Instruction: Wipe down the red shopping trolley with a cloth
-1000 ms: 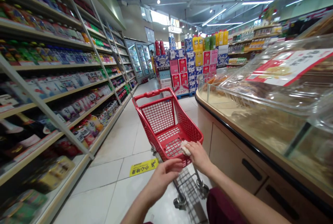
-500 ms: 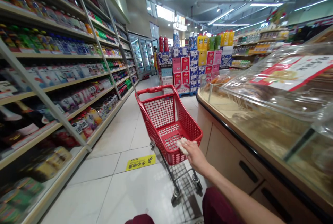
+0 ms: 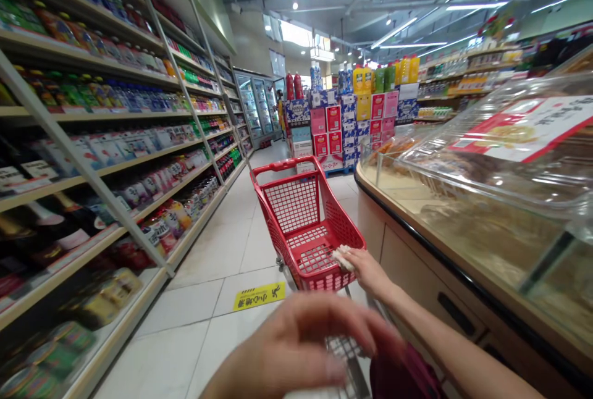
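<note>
A red plastic shopping cart (image 3: 301, 226) stands in front of me, its basket bare inside. My right hand (image 3: 368, 269) presses a crumpled white cloth (image 3: 343, 258) against the cart's near rim, fingers closed over it. Close to the camera, my left hand (image 3: 287, 349) is raised and somewhat blurred. Its fingers are loosely bent with the thumb apart, and nothing shows between them. It covers the view of the cart's lower frame and some floor.
Shelves of bottled drinks (image 3: 139, 102) line the left side. To the right is a glass-edged counter (image 3: 417, 220) with clear plastic food boxes (image 3: 509, 133). Stacked drink cartons (image 3: 333, 127) stand ahead. A yellow floor sticker (image 3: 259, 296) lies on the white tiles.
My left hand has come into view from below. My right hand with the cloth, along with the cart, appears slightly farther right in the picture as the view shifts.
</note>
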{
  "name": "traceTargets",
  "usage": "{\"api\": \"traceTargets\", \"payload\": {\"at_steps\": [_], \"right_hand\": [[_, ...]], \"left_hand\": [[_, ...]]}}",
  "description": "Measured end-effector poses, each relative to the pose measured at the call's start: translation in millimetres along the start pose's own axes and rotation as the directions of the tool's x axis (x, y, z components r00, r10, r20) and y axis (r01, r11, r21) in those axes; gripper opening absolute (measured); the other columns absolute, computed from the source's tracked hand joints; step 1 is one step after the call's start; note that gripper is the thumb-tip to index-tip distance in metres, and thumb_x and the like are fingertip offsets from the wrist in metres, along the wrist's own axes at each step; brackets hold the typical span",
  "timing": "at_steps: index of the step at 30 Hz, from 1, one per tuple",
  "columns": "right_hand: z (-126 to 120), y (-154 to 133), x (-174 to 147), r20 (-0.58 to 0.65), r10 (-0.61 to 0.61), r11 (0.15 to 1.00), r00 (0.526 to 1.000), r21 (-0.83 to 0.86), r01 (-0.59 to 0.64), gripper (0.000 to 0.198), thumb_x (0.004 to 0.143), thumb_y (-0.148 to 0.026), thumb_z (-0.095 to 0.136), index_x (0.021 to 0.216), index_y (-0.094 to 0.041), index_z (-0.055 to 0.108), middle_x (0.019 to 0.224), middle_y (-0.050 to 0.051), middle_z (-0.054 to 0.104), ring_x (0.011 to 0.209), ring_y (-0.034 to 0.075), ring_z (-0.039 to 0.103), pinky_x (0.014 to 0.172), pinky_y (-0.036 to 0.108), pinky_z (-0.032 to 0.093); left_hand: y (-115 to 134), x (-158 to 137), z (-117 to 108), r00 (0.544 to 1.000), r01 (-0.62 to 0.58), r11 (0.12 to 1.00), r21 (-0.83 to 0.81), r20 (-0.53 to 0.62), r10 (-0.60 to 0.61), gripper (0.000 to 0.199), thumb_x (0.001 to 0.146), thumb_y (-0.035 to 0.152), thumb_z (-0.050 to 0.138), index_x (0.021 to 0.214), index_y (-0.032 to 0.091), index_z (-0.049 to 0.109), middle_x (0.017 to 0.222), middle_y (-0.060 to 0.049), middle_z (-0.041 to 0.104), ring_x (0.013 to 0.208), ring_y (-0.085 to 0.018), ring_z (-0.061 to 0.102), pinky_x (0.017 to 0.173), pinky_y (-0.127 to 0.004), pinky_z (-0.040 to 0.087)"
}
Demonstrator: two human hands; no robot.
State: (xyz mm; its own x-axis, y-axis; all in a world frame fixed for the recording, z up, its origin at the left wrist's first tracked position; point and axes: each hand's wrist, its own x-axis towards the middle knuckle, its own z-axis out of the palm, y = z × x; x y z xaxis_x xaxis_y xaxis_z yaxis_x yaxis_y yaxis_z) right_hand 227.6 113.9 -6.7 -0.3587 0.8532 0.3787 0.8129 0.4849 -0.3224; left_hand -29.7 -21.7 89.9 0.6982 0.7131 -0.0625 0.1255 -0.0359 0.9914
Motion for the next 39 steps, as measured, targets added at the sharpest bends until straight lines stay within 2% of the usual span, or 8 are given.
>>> {"api": "traceTargets", "payload": {"at_steps": [5, 9, 11, 18, 24, 30, 35, 39], "right_hand": [[6, 12, -5, -0.156, 0.211, 0.968, 0.965, -0.104, -0.228, 0.034, 0.083, -0.017, 0.037, 0.113, -0.018, 0.054, 0.122, 0.011, 0.052, 0.114, 0.022, 0.045, 0.095, 0.044, 0.031], [40, -18, -15, -0.24, 0.071, 0.989, 0.968, -0.11, -0.1, 0.041, 0.083, -0.009, 0.032, 0.12, -0.017, 0.048, 0.128, 0.011, 0.045, 0.122, 0.021, 0.036, 0.099, 0.046, 0.029], [44, -27, -17, -0.196, -0.052, 0.995, 0.979, -0.093, 0.035, 0.043, 0.083, -0.009, 0.033, 0.122, -0.021, 0.046, 0.131, 0.008, 0.042, 0.123, 0.019, 0.034, 0.099, 0.044, 0.03], [19, -5, -14, -0.182, 0.189, 0.967, 0.965, -0.138, -0.215, 0.041, 0.082, -0.006, 0.034, 0.118, -0.017, 0.051, 0.13, 0.011, 0.043, 0.122, 0.023, 0.035, 0.099, 0.048, 0.028], [46, -40, -13, -0.115, -0.053, 0.995, 0.992, -0.094, 0.042, 0.046, 0.08, -0.005, 0.035, 0.122, -0.022, 0.046, 0.132, 0.005, 0.041, 0.124, 0.017, 0.032, 0.1, 0.04, 0.029], [25, -11, -14, -0.185, 0.299, 0.937, 0.936, -0.13, -0.325, 0.047, 0.079, -0.004, 0.031, 0.123, -0.015, 0.046, 0.133, 0.011, 0.038, 0.125, 0.022, 0.03, 0.1, 0.046, 0.025], [51, -49, -10, -0.149, 0.033, 0.997, 0.988, -0.062, -0.043, 0.048, 0.08, -0.006, 0.035, 0.125, -0.02, 0.042, 0.133, 0.007, 0.039, 0.125, 0.019, 0.029, 0.1, 0.042, 0.028], [34, -31, -8, -0.175, 0.187, 0.975, 0.967, -0.087, -0.205, 0.045, 0.082, -0.007, 0.032, 0.123, -0.022, 0.045, 0.132, 0.006, 0.041, 0.123, 0.021, 0.033, 0.099, 0.046, 0.028]], "left_hand": [[-30, 73, -25, 0.945, 0.208, 0.863, 0.461, -0.323, -0.056, 0.043, 0.077, 0.019, 0.046, 0.12, 0.019, 0.044, 0.134, -0.009, 0.037, 0.123, -0.025, 0.03, 0.103, -0.047, 0.02], [-62, 91, -30, 0.935, 0.337, 0.266, 0.903, -0.353, 0.013, 0.061, 0.068, 0.012, 0.04, 0.129, 0.015, 0.033, 0.141, -0.008, 0.024, 0.131, -0.021, 0.011, 0.105, -0.049, 0.005], [-70, 94, -29, 0.945, 0.315, 0.139, 0.939, -0.324, 0.044, 0.06, 0.068, 0.014, 0.038, 0.128, 0.014, 0.035, 0.139, -0.008, 0.028, 0.131, -0.021, 0.011, 0.105, -0.049, 0.007], [-80, 101, -20, 0.91, 0.383, 0.195, 0.903, -0.405, 0.086, 0.061, 0.066, 0.013, 0.037, 0.127, 0.011, 0.035, 0.137, -0.009, 0.033, 0.131, -0.021, 0.015, 0.105, -0.05, 0.013], [-96, 96, -18, 0.896, 0.407, 0.158, 0.9, -0.427, 0.119, 0.065, 0.065, 0.01, 0.037, 0.13, 0.012, 0.029, 0.141, -0.008, 0.024, 0.131, -0.022, 0.012, 0.104, -0.052, 0.013], [-104, 91, -17, 0.885, 0.423, 0.132, 0.897, -0.44, 0.153, 0.067, 0.064, 0.007, 0.036, 0.13, 0.012, 0.028, 0.142, -0.006, 0.02, 0.131, -0.021, 0.01, 0.105, -0.049, 0.015], [-105, 92, -15, 0.873, 0.455, 0.117, 0.883, -0.469, 0.136, 0.068, 0.063, 0.007, 0.036, 0.131, 0.012, 0.029, 0.142, -0.007, 0.02, 0.131, -0.022, 0.01, 0.105, -0.049, 0.014], [-106, 88, -16, 0.873, 0.453, 0.115, 0.884, -0.466, 0.147, 0.071, 0.062, 0.007, 0.037, 0.132, 0.012, 0.026, 0.143, -0.006, 0.018, 0.132, -0.021, 0.008, 0.105, -0.048, 0.013]]}}
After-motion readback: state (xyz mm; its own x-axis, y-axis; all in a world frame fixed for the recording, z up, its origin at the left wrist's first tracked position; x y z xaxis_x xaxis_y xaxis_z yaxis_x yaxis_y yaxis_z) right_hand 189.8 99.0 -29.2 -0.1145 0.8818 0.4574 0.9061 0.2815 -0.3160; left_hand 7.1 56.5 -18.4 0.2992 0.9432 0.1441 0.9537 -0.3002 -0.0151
